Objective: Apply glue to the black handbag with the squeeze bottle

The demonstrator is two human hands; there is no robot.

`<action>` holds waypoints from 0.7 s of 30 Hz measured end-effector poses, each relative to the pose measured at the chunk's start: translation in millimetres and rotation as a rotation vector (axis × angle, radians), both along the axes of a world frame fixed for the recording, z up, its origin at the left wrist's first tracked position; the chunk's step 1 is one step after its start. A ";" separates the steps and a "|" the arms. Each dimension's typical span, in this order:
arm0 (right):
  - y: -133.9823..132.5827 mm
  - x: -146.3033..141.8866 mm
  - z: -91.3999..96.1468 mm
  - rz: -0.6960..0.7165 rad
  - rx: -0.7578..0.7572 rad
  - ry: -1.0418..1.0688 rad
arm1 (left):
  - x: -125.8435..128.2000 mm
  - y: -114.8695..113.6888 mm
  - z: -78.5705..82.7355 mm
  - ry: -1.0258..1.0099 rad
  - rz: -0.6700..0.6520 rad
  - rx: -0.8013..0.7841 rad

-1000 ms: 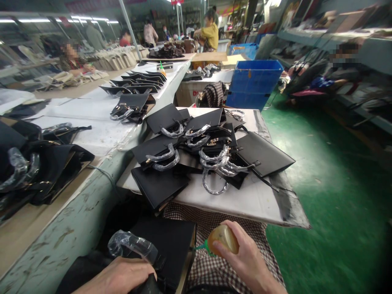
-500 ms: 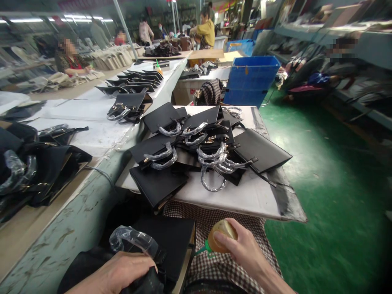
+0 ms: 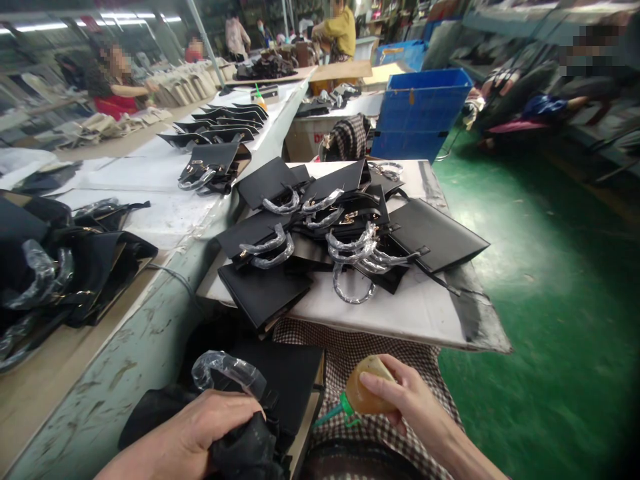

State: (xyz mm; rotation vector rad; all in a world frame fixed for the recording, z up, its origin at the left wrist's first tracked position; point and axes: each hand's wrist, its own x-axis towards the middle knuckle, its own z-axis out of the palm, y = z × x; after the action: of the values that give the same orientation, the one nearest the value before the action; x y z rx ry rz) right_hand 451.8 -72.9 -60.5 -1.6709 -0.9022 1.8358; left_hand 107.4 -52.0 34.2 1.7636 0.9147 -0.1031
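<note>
A black handbag (image 3: pixel 290 380) lies across my lap, its handle (image 3: pixel 227 370) wrapped in clear plastic. My left hand (image 3: pixel 215 420) is closed on the bag's black fabric beside that handle. In my right hand (image 3: pixel 395 387) is a glue bottle (image 3: pixel 367 387) holding amber liquid, tipped to the left. Its green nozzle (image 3: pixel 330 415) points at the pale open edge of the bag; whether the tip touches it I cannot tell. Checked cloth (image 3: pixel 420 380) covers my lap beneath both.
Several black handbags with wrapped handles lie heaped on a white-topped table (image 3: pixel 400 313) ahead. More bags (image 3: pixel 95 267) lie on the long bench at left. Blue crates (image 3: pixel 425 100) stand behind the table. Green floor (image 3: pixel 550 300) stretches right. A person in yellow (image 3: pixel 340 30) sits farther back.
The view has tilted down and shifted slightly, so the scene sits higher and a little to the right. Both hands keep their holds on the bag and the bottle.
</note>
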 end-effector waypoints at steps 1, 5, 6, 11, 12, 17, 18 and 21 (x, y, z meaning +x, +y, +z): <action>-1.2 0.2 2.0 -0.003 0.002 0.011 | 0.2 0.2 0.3 0.008 0.000 -0.005; -8.2 -0.8 10.1 -0.009 -0.003 0.047 | 2.6 3.0 1.8 0.012 0.015 -0.020; -10.0 -1.5 12.3 -0.006 -0.007 0.055 | 3.0 3.7 1.8 0.004 0.018 -0.016; -15.5 -6.6 25.1 0.013 -0.012 0.096 | 1.3 4.8 -0.6 -0.024 0.004 -0.002; -16.1 -7.7 27.6 0.009 -0.017 0.096 | 1.0 5.0 -1.0 -0.024 0.006 0.001; -23.5 -12.9 34.5 -0.019 -0.048 0.132 | 2.4 7.4 -0.6 -0.047 0.023 -0.018; -25.6 -14.0 35.1 -0.037 -0.042 0.149 | 2.5 7.7 -0.9 -0.053 0.023 -0.022; -30.0 -16.9 37.9 -0.078 -0.051 0.216 | 0.2 7.4 -3.3 -0.063 0.030 -0.025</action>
State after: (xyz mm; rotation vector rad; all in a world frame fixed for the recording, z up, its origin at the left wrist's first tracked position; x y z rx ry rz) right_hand 434.8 -102.9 -22.6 -1.4797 -0.6957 1.9548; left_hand 107.6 -44.6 30.9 1.7200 0.8898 -0.0394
